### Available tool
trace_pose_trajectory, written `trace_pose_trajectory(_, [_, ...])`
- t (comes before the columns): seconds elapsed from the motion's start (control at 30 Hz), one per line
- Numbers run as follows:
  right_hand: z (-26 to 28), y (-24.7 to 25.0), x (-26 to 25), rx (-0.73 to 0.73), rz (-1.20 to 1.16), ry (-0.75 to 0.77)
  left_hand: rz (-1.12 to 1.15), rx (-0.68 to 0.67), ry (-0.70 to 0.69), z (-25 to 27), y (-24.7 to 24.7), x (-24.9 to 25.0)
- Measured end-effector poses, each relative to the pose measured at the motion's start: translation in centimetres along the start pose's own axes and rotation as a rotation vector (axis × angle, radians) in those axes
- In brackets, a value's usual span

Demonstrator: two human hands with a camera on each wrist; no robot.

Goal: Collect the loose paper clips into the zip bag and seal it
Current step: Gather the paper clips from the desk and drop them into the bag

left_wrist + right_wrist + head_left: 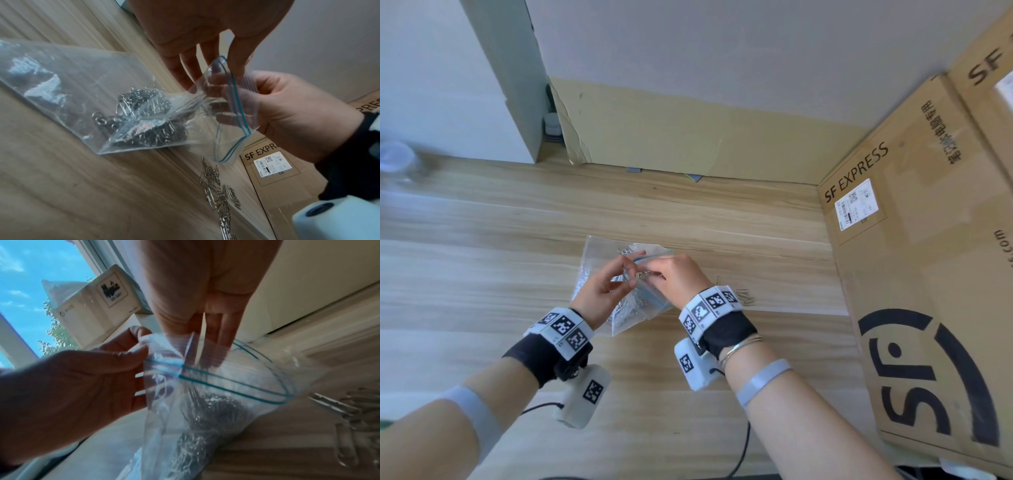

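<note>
A clear zip bag (654,301) with a blue zip line is lifted at its mouth over the wooden table (482,267); its bottom, full of silver paper clips (148,120), rests on the table. My left hand (625,274) pinches the left rim of the mouth between thumb and fingertips (141,344). My right hand (664,272) has its fingers (222,100) curled at the open mouth and shows through the plastic, holding the other side. The zip (226,386) stands open. Loose paper clips (744,296) lie on the table just right of my right wrist.
A second clear plastic bag (45,76) lies flat under and behind the zip bag. A large SF Express cardboard box (928,274) walls off the right side. A cardboard sheet (688,137) leans at the back; a white box (98,313) stands by the window.
</note>
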State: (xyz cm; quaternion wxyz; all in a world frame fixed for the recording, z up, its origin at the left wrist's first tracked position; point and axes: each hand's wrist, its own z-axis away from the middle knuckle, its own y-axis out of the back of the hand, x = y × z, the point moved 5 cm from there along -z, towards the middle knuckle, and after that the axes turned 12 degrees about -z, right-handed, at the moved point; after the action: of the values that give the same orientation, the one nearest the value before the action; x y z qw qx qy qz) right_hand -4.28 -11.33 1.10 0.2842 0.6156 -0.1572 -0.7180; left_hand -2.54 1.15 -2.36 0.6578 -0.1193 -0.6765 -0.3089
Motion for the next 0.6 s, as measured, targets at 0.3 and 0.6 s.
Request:
trace_pose_trajectory(0.3, [4.3, 5.8, 11.0, 0.238, 0.022, -0.362, -0.033, 0.05, 0.022, 0.0, 0.5, -0.3])
trace_pose_trajectory(0.6, [6.5, 2.9, 12.7, 0.115, -0.046, -0.361, -0.029, 0.034, 0.018, -0.4, 0.0, -0.3])
